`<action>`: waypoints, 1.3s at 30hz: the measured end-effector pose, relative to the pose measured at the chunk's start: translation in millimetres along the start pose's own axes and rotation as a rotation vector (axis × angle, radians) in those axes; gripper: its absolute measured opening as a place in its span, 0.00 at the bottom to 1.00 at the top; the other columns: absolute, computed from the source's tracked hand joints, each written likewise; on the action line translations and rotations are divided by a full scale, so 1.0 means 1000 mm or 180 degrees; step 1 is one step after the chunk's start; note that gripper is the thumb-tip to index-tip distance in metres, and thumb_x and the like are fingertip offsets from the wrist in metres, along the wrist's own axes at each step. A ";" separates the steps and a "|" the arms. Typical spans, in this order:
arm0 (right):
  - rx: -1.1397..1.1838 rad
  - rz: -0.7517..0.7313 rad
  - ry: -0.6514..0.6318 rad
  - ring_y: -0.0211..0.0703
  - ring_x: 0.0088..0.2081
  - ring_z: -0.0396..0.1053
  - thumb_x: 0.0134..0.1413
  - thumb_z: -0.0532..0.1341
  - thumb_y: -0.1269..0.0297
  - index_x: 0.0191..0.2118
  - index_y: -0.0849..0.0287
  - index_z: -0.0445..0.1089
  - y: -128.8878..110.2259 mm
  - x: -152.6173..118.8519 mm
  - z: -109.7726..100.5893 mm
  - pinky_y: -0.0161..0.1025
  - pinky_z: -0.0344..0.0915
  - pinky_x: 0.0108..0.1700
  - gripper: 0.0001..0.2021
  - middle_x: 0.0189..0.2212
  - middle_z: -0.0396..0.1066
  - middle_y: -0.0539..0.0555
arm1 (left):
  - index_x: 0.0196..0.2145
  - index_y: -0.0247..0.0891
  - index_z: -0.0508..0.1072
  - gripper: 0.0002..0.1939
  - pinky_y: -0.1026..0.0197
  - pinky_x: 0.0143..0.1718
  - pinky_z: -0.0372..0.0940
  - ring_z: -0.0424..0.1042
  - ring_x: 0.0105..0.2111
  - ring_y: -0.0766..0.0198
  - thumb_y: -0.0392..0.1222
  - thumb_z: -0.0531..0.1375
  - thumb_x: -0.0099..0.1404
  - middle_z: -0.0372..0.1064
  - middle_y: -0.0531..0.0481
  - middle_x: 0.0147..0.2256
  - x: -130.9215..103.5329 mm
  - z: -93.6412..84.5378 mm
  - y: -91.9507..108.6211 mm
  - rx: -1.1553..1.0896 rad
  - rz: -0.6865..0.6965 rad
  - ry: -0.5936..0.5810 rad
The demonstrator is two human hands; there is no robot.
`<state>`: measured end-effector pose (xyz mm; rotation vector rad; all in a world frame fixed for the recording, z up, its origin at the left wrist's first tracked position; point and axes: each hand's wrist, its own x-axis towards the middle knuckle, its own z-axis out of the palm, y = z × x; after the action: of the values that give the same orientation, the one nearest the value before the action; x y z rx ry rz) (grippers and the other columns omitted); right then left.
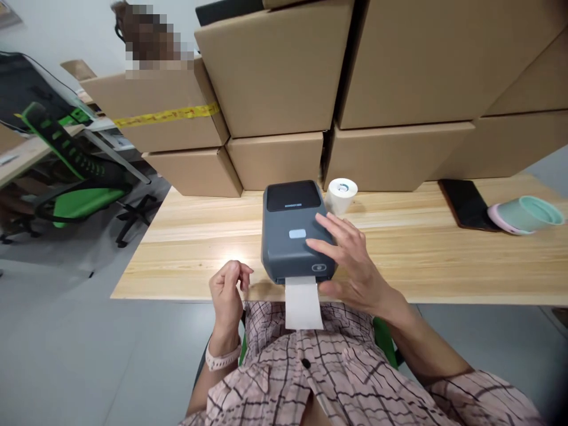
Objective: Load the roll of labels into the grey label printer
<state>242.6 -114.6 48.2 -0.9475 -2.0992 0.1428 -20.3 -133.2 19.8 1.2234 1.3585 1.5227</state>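
Observation:
A dark grey label printer stands at the front of the wooden table, its lid down. From its front slot a blank white label strip hangs over the table's edge towards my lap. My right hand is open with spread fingers at the printer's right side, the fingertips over or against its top; contact is hard to make out. Left of the printer, my left hand is held at the table's edge with curled fingers, and nothing shows in it. Behind the printer's right side stands a white label roll.
Stacked cardboard boxes line the table's back edge. To the right, a black phone lies beside a mint-green cup with a pink base. A green office chair stands at the left, and a person is partly visible behind the boxes.

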 end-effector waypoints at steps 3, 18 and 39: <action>0.0085 -0.0205 0.0209 0.61 0.73 0.49 0.68 0.46 0.37 0.71 0.42 0.51 0.001 0.011 -0.007 0.66 0.51 0.69 0.31 0.74 0.48 0.58 | 0.32 0.36 0.77 0.13 0.66 0.26 0.61 0.65 0.23 0.69 0.48 0.61 0.68 0.68 0.52 0.24 0.019 0.007 -0.003 -0.0132 0.0019 0.0228; -0.0360 -0.0424 0.1168 0.55 0.65 0.64 0.68 0.55 0.61 0.60 0.52 0.66 0.050 0.149 -0.014 0.60 0.59 0.67 0.18 0.60 0.70 0.57 | 0.68 0.42 0.58 0.44 0.48 0.64 0.61 0.62 0.66 0.46 0.46 0.70 0.58 0.59 0.38 0.67 0.071 0.061 -0.017 -0.0301 -0.0520 -0.1090; 0.0104 -0.0331 -0.3471 0.50 0.47 0.76 0.58 0.63 0.65 0.62 0.54 0.67 0.073 0.139 0.027 0.42 0.70 0.46 0.25 0.49 0.78 0.56 | 0.74 0.43 0.46 0.56 0.49 0.59 0.68 0.72 0.60 0.48 0.36 0.70 0.53 0.63 0.34 0.66 0.096 0.045 -0.043 -0.0813 -0.0640 -0.1307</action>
<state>211.3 36.1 89.4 -0.8057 -3.0989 0.7793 -5.2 -23.2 -6.3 1.1237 0.9533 1.1817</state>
